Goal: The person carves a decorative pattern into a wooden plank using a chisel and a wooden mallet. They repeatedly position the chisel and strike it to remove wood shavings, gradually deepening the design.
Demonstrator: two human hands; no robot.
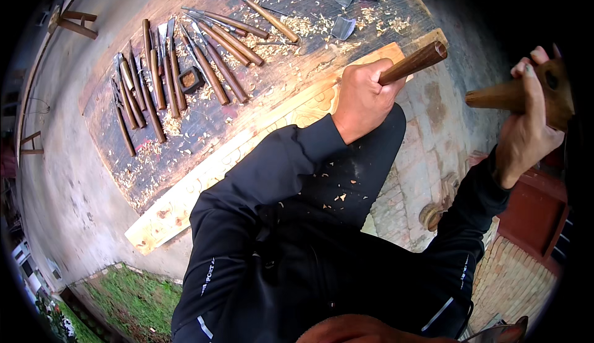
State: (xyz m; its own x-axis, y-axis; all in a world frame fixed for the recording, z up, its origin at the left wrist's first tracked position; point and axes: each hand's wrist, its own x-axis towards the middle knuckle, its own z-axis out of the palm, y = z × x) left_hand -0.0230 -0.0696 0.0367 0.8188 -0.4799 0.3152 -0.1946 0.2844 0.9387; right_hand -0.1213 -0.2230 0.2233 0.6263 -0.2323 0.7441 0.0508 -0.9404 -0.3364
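My left hand (365,98) is closed in a fist around the brown wooden handle of a chisel (413,62). The fist hides its blade, which points down at a long pale wooden board (207,173) carved with curling outlines. Off to the right, my right hand (526,129) grips a wooden mallet (504,95), raised and apart from the handle's end. The mallet has a tapered end and a dark hole in its thicker part. The board lies along the near edge of a worn workbench (291,9).
Several wood-handled chisels (213,68) lie across the bench, near a small dark square block (190,79). Wood shavings (315,27) and dark flat pieces (343,28) are scattered at the far side. A reddish wooden piece of furniture (532,210) stands at right.
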